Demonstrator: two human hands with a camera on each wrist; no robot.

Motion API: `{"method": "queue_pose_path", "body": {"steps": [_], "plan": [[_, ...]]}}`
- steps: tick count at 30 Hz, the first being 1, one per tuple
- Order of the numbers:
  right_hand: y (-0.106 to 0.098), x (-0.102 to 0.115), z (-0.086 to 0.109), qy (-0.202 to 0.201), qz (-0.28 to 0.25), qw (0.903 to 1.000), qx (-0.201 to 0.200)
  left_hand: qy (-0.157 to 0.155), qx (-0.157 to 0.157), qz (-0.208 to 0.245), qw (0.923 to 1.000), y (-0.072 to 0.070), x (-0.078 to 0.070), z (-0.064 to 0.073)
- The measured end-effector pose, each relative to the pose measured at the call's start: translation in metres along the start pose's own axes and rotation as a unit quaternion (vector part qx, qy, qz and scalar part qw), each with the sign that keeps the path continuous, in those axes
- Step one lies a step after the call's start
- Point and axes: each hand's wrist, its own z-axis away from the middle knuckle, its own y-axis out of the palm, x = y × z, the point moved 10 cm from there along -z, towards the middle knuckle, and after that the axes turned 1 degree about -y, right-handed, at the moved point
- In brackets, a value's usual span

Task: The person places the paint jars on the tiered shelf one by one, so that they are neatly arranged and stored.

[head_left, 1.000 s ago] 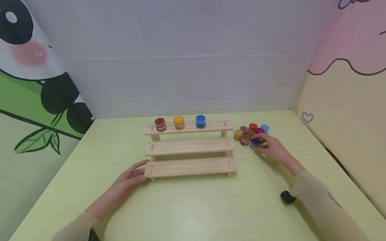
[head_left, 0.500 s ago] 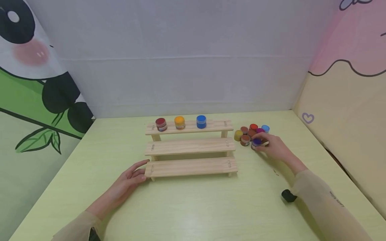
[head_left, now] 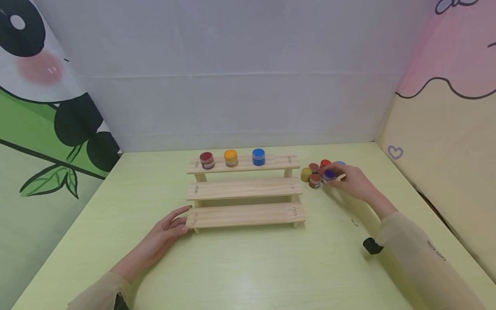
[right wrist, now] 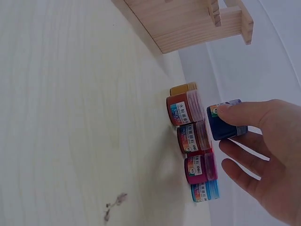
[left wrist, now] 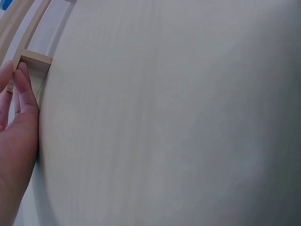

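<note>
A three-step wooden display rack point(head_left: 248, 188) stands mid-table. My left hand point(head_left: 164, 234) holds the left end of its lowest step, thumb at the front and fingers behind; in the left wrist view the fingertips point(left wrist: 24, 77) lie against the wood. My right hand point(head_left: 354, 183) pinches a dark blue paint jar point(right wrist: 221, 123) between thumb and fingers, raised above a cluster of paint jars. In the cluster are a brown jar point(head_left: 314, 181), a yellow jar point(head_left: 305, 174), a red jar point(head_left: 324, 163) and, in the right wrist view, a magenta jar point(right wrist: 197, 168) and a light blue jar point(right wrist: 202, 192).
Along the top step stand a dark red jar point(head_left: 207, 160), an orange-yellow jar point(head_left: 230, 158) and a blue jar point(head_left: 258, 157). The pale table point(head_left: 248, 267) ends at a white back wall point(head_left: 248, 107). Printed side panels rise at left and right.
My right hand has lifted the dark blue jar from the front of the cluster, so it now overlaps the jars behind. My left hand stays at the rack.
</note>
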Motion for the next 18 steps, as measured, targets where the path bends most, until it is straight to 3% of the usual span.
{"method": "queue_pose_path", "body": {"steps": [12,18], "plan": [[-0.013,0.024,-0.016,-0.015,-0.003,0.9995,-0.029,0.001,0.003,0.0,1.0,0.0,0.0,0.0],[-0.017,0.032,-0.021,0.002,-0.027,0.9992,-0.028,0.005,0.001,0.006,1.0,-0.001,0.001,-0.001]]}}
